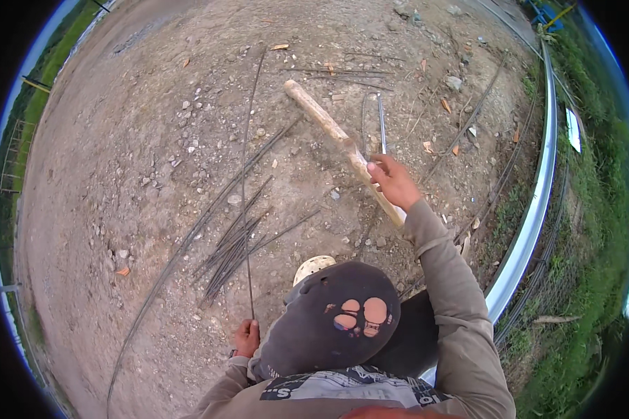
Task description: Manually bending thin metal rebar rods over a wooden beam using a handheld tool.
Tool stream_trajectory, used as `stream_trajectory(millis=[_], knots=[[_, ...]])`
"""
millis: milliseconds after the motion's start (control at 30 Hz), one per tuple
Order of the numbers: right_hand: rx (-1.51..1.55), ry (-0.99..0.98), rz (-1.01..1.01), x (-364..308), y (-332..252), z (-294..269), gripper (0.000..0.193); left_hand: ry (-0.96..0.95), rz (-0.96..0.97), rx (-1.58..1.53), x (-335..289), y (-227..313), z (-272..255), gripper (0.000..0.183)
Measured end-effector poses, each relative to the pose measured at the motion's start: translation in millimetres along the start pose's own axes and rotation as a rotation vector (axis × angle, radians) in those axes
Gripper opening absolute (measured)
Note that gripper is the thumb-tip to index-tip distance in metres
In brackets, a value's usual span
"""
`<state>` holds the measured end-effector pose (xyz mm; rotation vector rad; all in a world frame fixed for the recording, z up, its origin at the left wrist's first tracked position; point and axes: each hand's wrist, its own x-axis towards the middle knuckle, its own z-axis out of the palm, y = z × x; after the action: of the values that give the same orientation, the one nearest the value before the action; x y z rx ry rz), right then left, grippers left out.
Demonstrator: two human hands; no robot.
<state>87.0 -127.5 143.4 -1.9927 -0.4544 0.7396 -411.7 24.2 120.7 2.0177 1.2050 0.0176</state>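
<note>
My left hand [246,339], low in the picture beside my knee, is closed around the lower end of a long thin metal rod [245,181]. The rod runs up and away over the dirt. My right hand [394,183] is over the near half of a pale wooden pole [321,119], its fingers curved and apart. Whether they touch the wood I cannot tell. Just beyond that hand lies a straight shiny metal bar [381,122], its near end close to my fingers. Left of the pole rests a loose bundle of short dark rods [230,255].
Longer bent rods [189,241] curve across the ground at the left. More thin rods [339,71] lie beyond the pole. A shiny metal channel [544,185] edges the grass [594,230] on the right. Stones and orange fragments [445,105] dot the dirt.
</note>
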Motion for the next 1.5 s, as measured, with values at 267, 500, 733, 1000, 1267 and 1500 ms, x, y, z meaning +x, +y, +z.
stream_trajectory(millis=[267, 500, 733, 1000, 1267, 1500], knots=[[-0.030, -0.136, 0.096, 33, 20, 44, 0.053, -0.588, -0.051, 0.056, 10, -25, 5, 0.027], [-0.052, -0.173, 0.156, 12, 32, 20, 0.051, -0.295, 0.114, 0.292, 170, 55, 44, 0.038], [-0.042, -0.055, 0.182, -9, 28, -14, 0.049, -0.085, -0.156, -0.163, 364, 170, 97, 0.051], [0.088, -0.028, 0.100, -9, 4, -16, 0.045, 0.549, 0.098, 0.411, 368, 172, 105, 0.038], [0.219, 0.019, 0.140, 6, -32, -12, 0.044, 0.052, 0.232, -0.198, 310, 161, 110, 0.026], [0.178, 0.348, -0.043, 94, -111, 42, 0.057, -0.136, 0.206, -0.521, 228, 204, 103, 0.018]])
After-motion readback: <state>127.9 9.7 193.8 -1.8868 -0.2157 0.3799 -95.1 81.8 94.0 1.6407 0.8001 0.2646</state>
